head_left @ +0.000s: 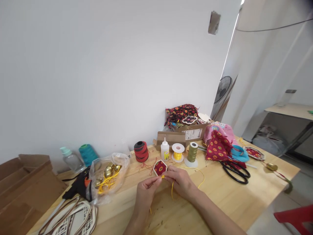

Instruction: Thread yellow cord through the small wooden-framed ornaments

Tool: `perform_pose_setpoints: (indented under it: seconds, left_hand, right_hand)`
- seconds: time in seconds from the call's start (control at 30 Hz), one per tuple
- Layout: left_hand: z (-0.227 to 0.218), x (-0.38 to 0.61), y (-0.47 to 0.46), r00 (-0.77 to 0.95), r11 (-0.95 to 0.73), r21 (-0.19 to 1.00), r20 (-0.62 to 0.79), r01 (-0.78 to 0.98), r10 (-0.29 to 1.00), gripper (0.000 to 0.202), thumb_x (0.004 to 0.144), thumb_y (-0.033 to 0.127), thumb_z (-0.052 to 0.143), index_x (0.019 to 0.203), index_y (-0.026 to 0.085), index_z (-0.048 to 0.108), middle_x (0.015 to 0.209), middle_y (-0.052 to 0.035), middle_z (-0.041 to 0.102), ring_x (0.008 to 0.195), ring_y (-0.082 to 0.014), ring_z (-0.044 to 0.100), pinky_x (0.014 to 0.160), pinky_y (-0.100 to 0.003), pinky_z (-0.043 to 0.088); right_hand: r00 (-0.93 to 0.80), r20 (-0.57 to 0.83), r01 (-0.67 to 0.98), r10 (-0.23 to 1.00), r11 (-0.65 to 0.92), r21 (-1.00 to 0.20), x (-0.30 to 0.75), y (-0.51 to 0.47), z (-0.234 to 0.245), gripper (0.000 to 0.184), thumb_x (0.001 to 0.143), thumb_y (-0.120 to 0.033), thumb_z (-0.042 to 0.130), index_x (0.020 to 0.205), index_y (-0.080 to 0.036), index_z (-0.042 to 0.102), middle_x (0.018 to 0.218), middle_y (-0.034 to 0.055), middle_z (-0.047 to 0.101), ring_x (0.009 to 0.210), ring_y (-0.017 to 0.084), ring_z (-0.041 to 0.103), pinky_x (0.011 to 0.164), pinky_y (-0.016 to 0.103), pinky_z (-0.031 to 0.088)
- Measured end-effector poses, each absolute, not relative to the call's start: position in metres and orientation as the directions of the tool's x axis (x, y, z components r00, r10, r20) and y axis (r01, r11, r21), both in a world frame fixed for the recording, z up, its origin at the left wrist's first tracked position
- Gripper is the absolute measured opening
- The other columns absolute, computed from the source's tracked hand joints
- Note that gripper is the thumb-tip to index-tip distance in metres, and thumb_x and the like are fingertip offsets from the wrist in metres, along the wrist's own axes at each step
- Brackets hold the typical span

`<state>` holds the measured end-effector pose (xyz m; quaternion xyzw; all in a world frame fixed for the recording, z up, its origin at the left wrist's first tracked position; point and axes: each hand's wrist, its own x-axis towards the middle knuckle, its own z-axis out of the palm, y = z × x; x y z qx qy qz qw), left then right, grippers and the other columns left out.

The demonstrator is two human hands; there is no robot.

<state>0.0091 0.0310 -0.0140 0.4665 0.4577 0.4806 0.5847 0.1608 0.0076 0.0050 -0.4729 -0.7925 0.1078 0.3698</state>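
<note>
My left hand (148,189) and my right hand (180,181) meet over the wooden table, both pinching a yellow cord (163,176) at a small knot or loop. One cord end hangs below my left hand. Another stretch curves out to the right across the wood. Just beyond my fingertips lies an octagonal ornament (160,167) with a pale rim and dark red patterned cloth. Whether the cord is fastened to it is hidden by my fingers. Behind stand a white glue bottle (165,150), a spool of yellow cord (178,153) and a green thread cone (192,152).
Left are a red-black thread cone (141,152), a plastic bag of gold bells (109,173), a black glue gun (79,185), wooden frames (73,218) and a cardboard box (29,192). Black scissors (236,172), red patterned cloth (218,147) and another octagonal ornament (254,153) lie right.
</note>
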Motion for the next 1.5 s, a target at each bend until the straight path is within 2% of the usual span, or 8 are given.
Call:
perform_pose_setpoints:
  seconds: [0.07,0.17,0.3,0.57,0.8,1.0,1.27,1.5]
  left_hand:
    - [-0.013,0.009,0.03,0.118,0.106,0.987,-0.092,-0.121,0.989,0.023,0.05,0.03,0.07,0.066,0.014,0.071,0.058,-0.0029,0.069,0.055,-0.0159,0.058,0.057,-0.025,0.043]
    - [-0.008,0.01,0.027,0.109,0.119,0.988,-0.108,-0.096,0.988,0.023,0.051,0.031,0.069,0.066,0.014,0.07,0.054,-0.0008,0.066,0.047,-0.0123,0.053,0.046,-0.021,0.039]
    - [-0.002,0.011,0.023,0.084,0.139,0.987,-0.132,-0.079,0.988,0.023,0.05,0.032,0.07,0.062,0.013,0.069,0.041,0.0047,0.054,0.032,-0.0043,0.034,0.034,-0.017,0.022]
    - [-0.002,0.009,0.023,0.211,0.209,0.968,-0.177,-0.14,0.961,0.03,0.051,0.039,0.068,0.064,0.011,0.066,0.031,0.0122,0.025,0.031,-0.0016,0.014,0.033,-0.016,0.008]
    - [0.001,0.011,0.022,0.213,0.219,0.97,-0.194,-0.102,0.958,0.037,0.051,0.045,0.066,0.066,0.011,0.066,0.031,0.012,0.024,0.03,-0.0016,0.015,0.032,-0.017,0.008]
    - [-0.001,0.012,0.022,0.188,0.206,0.973,-0.184,-0.106,0.965,0.035,0.05,0.042,0.067,0.066,0.01,0.067,0.03,0.0118,0.027,0.03,-0.0013,0.015,0.032,-0.016,0.007]
    - [-0.002,0.011,0.021,0.132,0.14,0.988,-0.132,-0.061,0.983,0.029,0.054,0.036,0.066,0.071,0.012,0.069,0.029,0.0093,0.036,0.03,-0.0043,0.023,0.033,-0.017,0.016]
    - [-0.005,0.011,0.023,0.124,0.108,0.992,-0.1,-0.062,0.987,0.031,0.054,0.036,0.067,0.072,0.012,0.07,0.031,0.0073,0.043,0.033,-0.0066,0.035,0.037,-0.018,0.026]
  right_hand:
    - [-0.264,0.498,0.661,0.826,0.531,-0.53,0.161,0.008,0.004,0.02,0.083,-0.025,0.04,0.087,-0.024,0.06,0.069,0.0013,0.053,0.063,0.012,0.05,0.055,0.02,0.038]
    - [-0.256,0.508,0.654,0.822,0.534,-0.536,0.161,0.009,0.003,0.019,0.083,-0.024,0.041,0.088,-0.024,0.059,0.071,0.0017,0.055,0.065,0.013,0.052,0.056,0.02,0.038]
    - [-0.247,0.534,0.626,0.809,0.554,-0.549,0.161,0.009,0.003,0.019,0.083,-0.025,0.041,0.09,-0.024,0.059,0.074,0.0021,0.057,0.067,0.013,0.053,0.057,0.021,0.039]
    - [-0.25,0.534,0.61,0.807,0.56,-0.56,0.161,0.011,0.0,0.019,0.082,-0.025,0.042,0.091,-0.023,0.059,0.074,0.0025,0.058,0.068,0.013,0.053,0.058,0.021,0.04]
    - [-0.231,0.539,0.597,0.81,0.556,-0.579,0.161,0.012,-0.001,0.018,0.082,-0.025,0.044,0.089,-0.024,0.06,0.073,0.002,0.057,0.066,0.013,0.052,0.057,0.021,0.039]
    - [-0.178,0.557,0.573,0.811,0.546,-0.612,0.162,0.014,-0.004,0.018,0.079,-0.03,0.048,0.087,-0.024,0.063,0.066,0.0017,0.054,0.061,0.013,0.05,0.053,0.022,0.038]
    - [-0.183,0.544,0.562,0.819,0.541,-0.626,0.161,0.013,0.0,0.018,0.077,-0.032,0.05,0.081,-0.022,0.064,0.059,-0.0002,0.047,0.055,0.011,0.045,0.048,0.021,0.035]
    - [-0.153,0.607,0.528,0.78,0.584,-0.617,0.163,0.014,-0.005,0.015,0.077,-0.025,0.05,0.077,-0.02,0.064,0.062,0.0016,0.051,0.055,0.011,0.048,0.049,0.021,0.037]
